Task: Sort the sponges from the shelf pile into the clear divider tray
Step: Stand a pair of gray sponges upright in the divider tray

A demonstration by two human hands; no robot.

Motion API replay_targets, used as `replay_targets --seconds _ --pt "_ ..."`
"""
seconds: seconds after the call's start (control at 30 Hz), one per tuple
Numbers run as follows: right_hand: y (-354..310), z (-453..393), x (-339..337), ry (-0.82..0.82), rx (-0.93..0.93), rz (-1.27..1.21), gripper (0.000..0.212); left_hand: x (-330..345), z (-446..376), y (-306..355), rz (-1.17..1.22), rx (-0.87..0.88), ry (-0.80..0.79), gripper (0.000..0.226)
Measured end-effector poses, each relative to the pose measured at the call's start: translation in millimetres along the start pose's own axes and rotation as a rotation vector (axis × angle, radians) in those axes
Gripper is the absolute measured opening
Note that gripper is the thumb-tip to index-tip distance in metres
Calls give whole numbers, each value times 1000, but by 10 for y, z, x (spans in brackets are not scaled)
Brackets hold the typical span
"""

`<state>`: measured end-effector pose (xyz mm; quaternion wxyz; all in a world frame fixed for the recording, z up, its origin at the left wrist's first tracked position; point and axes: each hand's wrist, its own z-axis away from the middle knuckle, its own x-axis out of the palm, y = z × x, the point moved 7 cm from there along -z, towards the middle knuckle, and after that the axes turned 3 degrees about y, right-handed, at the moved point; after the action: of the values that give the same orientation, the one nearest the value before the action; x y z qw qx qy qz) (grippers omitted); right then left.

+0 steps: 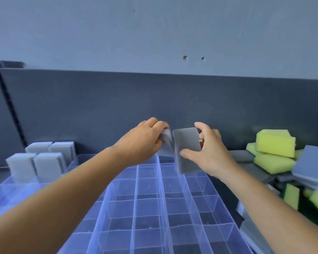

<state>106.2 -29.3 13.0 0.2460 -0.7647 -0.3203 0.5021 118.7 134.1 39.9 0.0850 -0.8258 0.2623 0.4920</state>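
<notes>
Both hands are raised over the far end of the clear divider tray (136, 202). My left hand (145, 140) grips a blurred grey sponge (165, 143) by its upper edge. My right hand (209, 151) pinches a larger grey sponge (186, 149) upright between thumb and fingers, right beside the other sponge. The two sponges touch or nearly touch. Several grey sponges (42, 162) stand upright in the tray's far left compartments. The shelf pile (275, 156) of yellow and grey sponges lies to the right of the tray.
A dark back panel (154, 99) rises just behind the tray, with a pale wall above it. Most tray compartments in the middle and front hold nothing. More grey sponges (253, 233) lie along the tray's right side.
</notes>
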Motion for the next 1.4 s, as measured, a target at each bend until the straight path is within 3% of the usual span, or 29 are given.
replay_targets --seconds 0.2,0.47,0.67,0.93,1.4 --pt "-598 86 577 -96 -60 -47 68 -444 458 -588 -15 -77 0 38" --pt "-1350 261 1239 -126 -135 -127 34 -975 1162 -1346 -38 -229 -58 34" --pt "-1810 414 1703 -192 -197 -152 45 -1248 1662 -1893 -77 -306 -82 27" --pt "-2208 528 2169 -233 -239 -173 39 -1432 2068 -2363 -86 -355 -118 25" --pt "-2325 644 2511 -225 -352 42 36 -1245 2137 -2457 -139 -316 -220 30"
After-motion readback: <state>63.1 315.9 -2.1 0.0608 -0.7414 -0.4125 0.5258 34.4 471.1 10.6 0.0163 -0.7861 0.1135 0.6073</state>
